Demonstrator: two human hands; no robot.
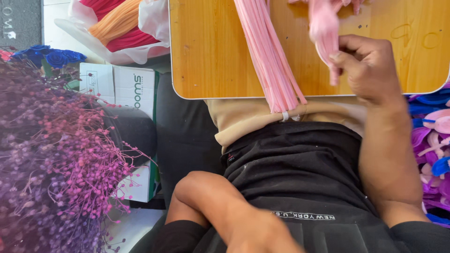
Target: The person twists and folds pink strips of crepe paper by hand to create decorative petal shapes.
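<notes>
My right hand point(368, 65) rests on a wooden table top point(211, 56) and is pinched around a pale pink bunch of soft strands point(324, 28) that runs up out of view. Left of it a long bundle of pink strands point(269, 56) lies across the table. Its end hangs over the near edge, bound by a white band point(285, 115). My left arm is bent at the elbow over my lap. My left hand point(262, 236) is blurred and cut off at the bottom edge, so what it holds is unclear.
A mass of purple and pink dried flowers point(56, 164) fills the left side, with blue roses point(47, 56) above. Behind stand a white cardboard box point(126, 86) and a plastic bag of red and orange strands point(117, 23). Purple, blue and pink pieces point(433, 140) lie at right.
</notes>
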